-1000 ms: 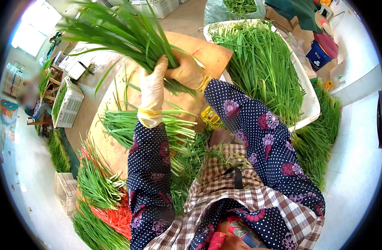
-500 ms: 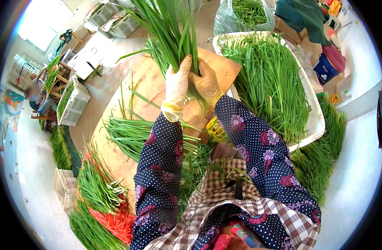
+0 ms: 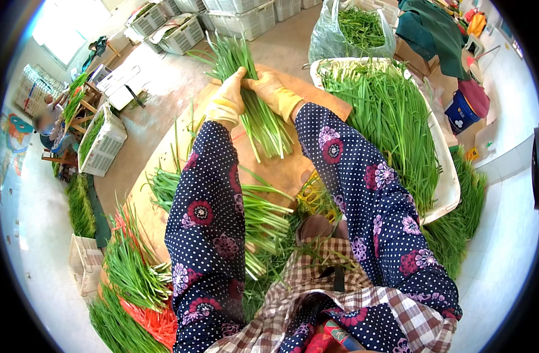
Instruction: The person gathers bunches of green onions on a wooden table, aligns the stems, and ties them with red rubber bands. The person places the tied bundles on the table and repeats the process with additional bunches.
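Observation:
My left hand (image 3: 229,95) and my right hand (image 3: 273,94), both in pale yellowish gloves, close round a bunch of garlic chives (image 3: 268,132) from its two sides. The bunch is over the far part of a round wooden board (image 3: 316,88), its pale stem ends pointing toward me and its green tips away. Another heap of chives (image 3: 263,215) lies on the board, partly hidden under my left forearm. At the left edge, more chives (image 3: 128,267) rest beside red plastic strips (image 3: 154,323).
To the right stands a white tub (image 3: 451,170) piled with chives. Behind it is a clear plastic bag (image 3: 325,38) of greens. White crates (image 3: 240,20) line the back. At far left a person (image 3: 49,126) sits near a crate of chives (image 3: 104,144). A blue bucket (image 3: 462,112) stands right.
Both hands have brought the bunch down from its raised, upright position to lie slanted over the board. Its stem ends now show toward me, and my arms reach farther forward.

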The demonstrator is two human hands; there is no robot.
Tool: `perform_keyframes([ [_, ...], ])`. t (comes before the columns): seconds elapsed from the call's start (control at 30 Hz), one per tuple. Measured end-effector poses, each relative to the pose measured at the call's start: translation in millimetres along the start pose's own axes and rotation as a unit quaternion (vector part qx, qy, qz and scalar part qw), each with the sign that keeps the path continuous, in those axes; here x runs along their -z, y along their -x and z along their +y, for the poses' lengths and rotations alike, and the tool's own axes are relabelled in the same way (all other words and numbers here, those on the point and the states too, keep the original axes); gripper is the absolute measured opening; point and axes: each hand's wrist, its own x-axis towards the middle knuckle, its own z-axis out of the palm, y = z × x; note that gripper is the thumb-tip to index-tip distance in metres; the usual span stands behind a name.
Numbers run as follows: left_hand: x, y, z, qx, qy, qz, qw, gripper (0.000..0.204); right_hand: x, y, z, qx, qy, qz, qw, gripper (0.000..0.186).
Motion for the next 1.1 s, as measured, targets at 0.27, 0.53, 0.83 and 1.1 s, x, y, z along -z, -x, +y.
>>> perform_keyframes([
  [0.27,28.1,-46.2,-38.1,-0.107,0.014,0.009,0.994,0.03,15.1,-37.2,49.1,0.036,0.24,0.084,0.966,0.024],
  [0.53,23.9,-9.7,-22.8,-0.196,-0.244,0.064,0.948,0.029,29.2,-34.6,33.5,0.147,0.465,0.023,0.873,0.054],
  [0.83,55.3,-1.2,-26.5,-0.23,-0.216,-0.01,0.949,0.029,55.5,-53.7,18.2,0.106,0.508,-0.088,0.85,0.056],
  [1.1,106.2,74.4,-12.6,-0.171,-0.112,-0.022,0.979,0.045,55.2,-26.8,9.2,0.108,0.59,0.043,0.799,0.057],
])
